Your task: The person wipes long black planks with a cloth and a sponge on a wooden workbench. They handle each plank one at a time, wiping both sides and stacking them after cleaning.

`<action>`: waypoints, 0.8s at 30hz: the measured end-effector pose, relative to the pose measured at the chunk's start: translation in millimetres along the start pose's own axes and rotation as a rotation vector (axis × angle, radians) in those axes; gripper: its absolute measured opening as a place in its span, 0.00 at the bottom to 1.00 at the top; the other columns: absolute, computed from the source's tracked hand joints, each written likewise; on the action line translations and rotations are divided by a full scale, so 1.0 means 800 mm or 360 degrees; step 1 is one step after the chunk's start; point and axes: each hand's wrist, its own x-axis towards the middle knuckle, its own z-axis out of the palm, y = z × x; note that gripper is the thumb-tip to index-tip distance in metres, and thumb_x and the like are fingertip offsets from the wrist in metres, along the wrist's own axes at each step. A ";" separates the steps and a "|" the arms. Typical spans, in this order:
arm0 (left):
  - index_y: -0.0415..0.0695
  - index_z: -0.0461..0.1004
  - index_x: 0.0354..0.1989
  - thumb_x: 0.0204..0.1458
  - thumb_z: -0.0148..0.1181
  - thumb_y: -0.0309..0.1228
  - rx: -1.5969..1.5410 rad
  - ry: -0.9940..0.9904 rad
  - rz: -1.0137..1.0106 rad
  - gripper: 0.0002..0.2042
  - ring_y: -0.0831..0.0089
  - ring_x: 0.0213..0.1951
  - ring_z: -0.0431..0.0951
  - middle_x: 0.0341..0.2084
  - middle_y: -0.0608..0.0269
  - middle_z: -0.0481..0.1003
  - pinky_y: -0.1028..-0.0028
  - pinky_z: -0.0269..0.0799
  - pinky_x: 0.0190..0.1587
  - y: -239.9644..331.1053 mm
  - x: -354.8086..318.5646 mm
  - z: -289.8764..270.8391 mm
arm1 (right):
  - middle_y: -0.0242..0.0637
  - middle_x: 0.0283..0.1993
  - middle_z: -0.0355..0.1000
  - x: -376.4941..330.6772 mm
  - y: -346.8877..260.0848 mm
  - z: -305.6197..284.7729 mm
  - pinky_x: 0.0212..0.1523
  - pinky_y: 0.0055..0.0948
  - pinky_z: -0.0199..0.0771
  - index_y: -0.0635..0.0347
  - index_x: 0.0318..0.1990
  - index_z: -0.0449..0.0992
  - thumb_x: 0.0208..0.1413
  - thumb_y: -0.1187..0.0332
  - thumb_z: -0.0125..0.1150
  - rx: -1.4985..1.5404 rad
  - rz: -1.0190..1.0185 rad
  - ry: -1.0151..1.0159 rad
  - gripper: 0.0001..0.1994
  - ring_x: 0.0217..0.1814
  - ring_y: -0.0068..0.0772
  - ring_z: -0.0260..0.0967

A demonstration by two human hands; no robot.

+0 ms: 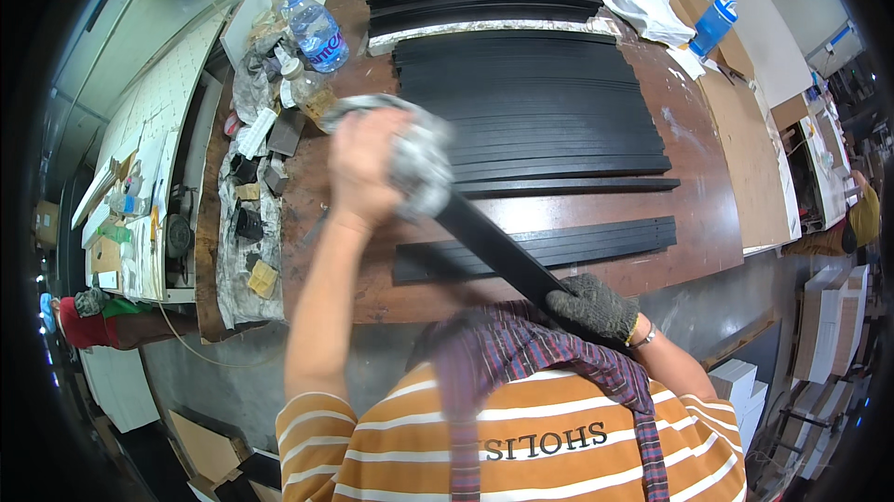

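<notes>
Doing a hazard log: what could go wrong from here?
The cloth in the left hand appears close to the yellowish bottle; it might knock it over. The left hand is bare, unlike the gloved right hand, so a rough edge on the black strip might scratch it.

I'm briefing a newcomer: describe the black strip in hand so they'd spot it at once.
Find the large brown table, then its near side. The black strip runs slantwise from the grey cloth in the left hand to the gloved right hand. Unlike the other black strips lying on the table, it is held.
</notes>
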 end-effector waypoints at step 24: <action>0.30 0.75 0.48 0.65 0.56 0.31 -0.1260 0.1355 -0.1903 0.14 0.72 0.41 0.80 0.43 0.57 0.78 0.69 0.77 0.43 -0.068 -0.201 -0.086 | 0.44 0.47 0.77 0.043 0.085 -0.143 0.53 0.45 0.74 0.57 0.45 0.79 0.33 0.56 0.78 -0.1413 0.0092 0.0678 0.28 0.51 0.53 0.74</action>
